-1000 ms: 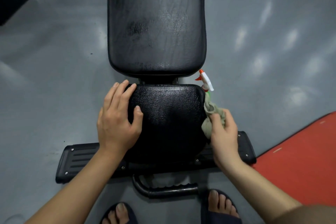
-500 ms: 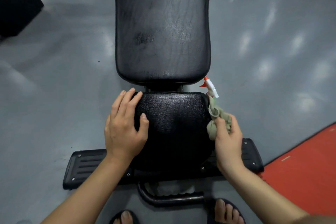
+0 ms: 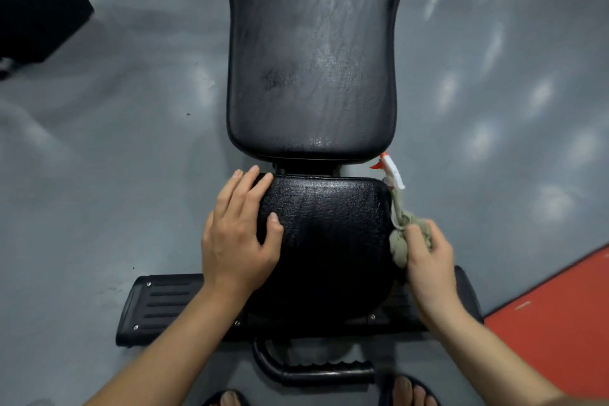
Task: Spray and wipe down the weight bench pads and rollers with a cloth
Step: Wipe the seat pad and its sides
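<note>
A black seat pad (image 3: 326,234) lies below me, with the long black back pad (image 3: 313,53) beyond it. My left hand (image 3: 239,237) rests flat on the seat pad's left edge, fingers straight. My right hand (image 3: 428,260) grips a crumpled green cloth (image 3: 403,237) and presses it against the seat pad's right side. A spray bottle with a white and orange head (image 3: 390,171) stands on the floor by the pad's far right corner; its body is hidden behind the cloth.
A black foot bar (image 3: 158,303) crosses under the seat, with a curved black handle (image 3: 313,369) in front. My sandalled feet (image 3: 408,392) stand at the bottom edge. Red matting (image 3: 560,316) lies to the right; dark equipment (image 3: 36,3) sits top left on the grey floor.
The view has shifted so the bench sits lower in frame. My right hand with the cloth has slid slightly toward me along the seat's right side. My left hand stays put.
</note>
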`<state>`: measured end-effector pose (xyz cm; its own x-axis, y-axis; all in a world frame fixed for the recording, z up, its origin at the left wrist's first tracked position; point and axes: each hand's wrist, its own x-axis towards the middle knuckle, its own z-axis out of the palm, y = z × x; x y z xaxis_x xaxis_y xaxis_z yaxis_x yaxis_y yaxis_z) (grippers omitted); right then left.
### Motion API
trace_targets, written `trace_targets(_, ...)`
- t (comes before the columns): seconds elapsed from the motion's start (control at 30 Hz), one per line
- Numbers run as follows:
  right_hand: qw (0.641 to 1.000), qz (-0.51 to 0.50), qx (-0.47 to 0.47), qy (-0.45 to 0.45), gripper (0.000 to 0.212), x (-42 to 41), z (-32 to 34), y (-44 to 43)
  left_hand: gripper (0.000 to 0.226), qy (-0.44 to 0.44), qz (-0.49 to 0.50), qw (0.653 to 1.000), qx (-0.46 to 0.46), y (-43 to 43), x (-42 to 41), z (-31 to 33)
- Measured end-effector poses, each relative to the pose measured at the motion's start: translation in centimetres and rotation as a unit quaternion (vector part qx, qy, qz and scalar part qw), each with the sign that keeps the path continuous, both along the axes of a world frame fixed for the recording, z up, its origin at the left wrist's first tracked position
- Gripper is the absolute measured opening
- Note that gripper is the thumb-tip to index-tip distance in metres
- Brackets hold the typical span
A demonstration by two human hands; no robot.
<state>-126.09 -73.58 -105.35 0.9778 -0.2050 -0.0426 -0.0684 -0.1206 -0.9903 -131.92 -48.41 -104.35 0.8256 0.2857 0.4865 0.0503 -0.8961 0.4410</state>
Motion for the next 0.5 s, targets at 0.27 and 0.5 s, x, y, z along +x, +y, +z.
trace_targets(0.27, 0.997, -0.009, 0.075, 0.031, 0.015, 6.1, 3.2, 2.8, 0.056, 0.004, 0.001, 1.000, -0.002, 0.0, 0.1, 0.4)
trace_targets(0.5, 1.000, 0.001, 0.009, 0.004, 0.041, 1.3, 1.4, 0.9, 0.055, 0.003, 0.002, 1.000, 0.002, 0.0, 0.0, 0.2)
